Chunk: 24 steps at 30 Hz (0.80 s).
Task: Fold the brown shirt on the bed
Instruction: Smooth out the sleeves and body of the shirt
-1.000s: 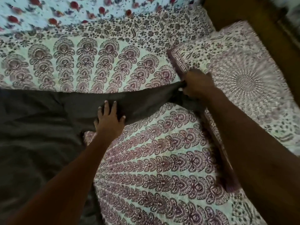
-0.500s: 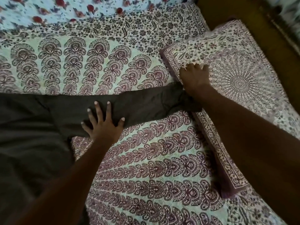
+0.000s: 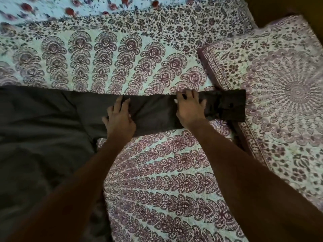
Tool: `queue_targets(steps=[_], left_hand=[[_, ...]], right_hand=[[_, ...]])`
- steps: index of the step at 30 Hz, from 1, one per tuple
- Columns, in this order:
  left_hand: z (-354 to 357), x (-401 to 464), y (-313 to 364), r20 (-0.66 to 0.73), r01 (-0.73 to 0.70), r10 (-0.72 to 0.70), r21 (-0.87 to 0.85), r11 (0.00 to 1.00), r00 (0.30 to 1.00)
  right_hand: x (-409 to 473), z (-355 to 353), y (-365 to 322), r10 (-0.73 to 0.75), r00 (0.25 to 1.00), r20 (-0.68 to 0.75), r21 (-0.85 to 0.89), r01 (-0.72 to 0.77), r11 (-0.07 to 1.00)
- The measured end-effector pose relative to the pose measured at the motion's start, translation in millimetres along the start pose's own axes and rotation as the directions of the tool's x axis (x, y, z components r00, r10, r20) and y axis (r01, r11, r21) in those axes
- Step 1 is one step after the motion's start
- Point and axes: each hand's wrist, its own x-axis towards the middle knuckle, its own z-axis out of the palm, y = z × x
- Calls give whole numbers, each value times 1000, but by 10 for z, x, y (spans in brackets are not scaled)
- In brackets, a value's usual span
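Note:
The brown shirt (image 3: 40,130) lies spread on the bed, its body at the left. One long sleeve (image 3: 153,109) stretches flat to the right, and its cuff (image 3: 227,105) rests on the edge of the patterned pillow. My left hand (image 3: 120,117) presses flat on the sleeve near its middle, fingers apart. My right hand (image 3: 190,107) lies flat on the sleeve closer to the cuff, fingers spread, holding nothing.
A patterned bedspread (image 3: 157,180) with maroon motifs covers the bed. The matching pillow (image 3: 279,95) sits at the right, touching the cuff. A floral sheet (image 3: 70,7) lies at the far edge. A dark wooden bed frame (image 3: 272,7) shows at the top right.
My right hand let go of the sleeve end and moved left onto the sleeve, which now lies straight and flat with the cuff showing. My left hand stayed pressed on the sleeve.

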Motion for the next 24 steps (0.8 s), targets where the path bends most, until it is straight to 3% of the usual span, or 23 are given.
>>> queue_targets(steps=[3, 7, 12, 15, 18, 24], left_hand=[[-137, 159, -153, -10, 0, 0, 53, 999, 1000], [-181, 409, -242, 32, -11, 7, 118, 993, 999], [-267, 768, -199, 72, -14, 14, -6, 1000, 997], [-269, 848, -220, 96, -30, 31, -16, 999, 995], [-237, 901, -227, 95, -28, 28, 3, 1000, 995], [-158, 926, -109, -56, -26, 33, 117, 993, 998]], right_hand=[[166, 2, -183, -29, 998, 50, 63, 26, 998], [343, -1, -283, 78, 996, 35, 72, -81, 994], [434, -21, -245, 124, 992, -15, 53, -123, 991], [480, 3, -223, 105, 989, -102, 2, -105, 994], [541, 6, -204, 102, 990, -97, 1, -103, 995], [472, 24, -19, 154, 978, -139, -17, -158, 987]])
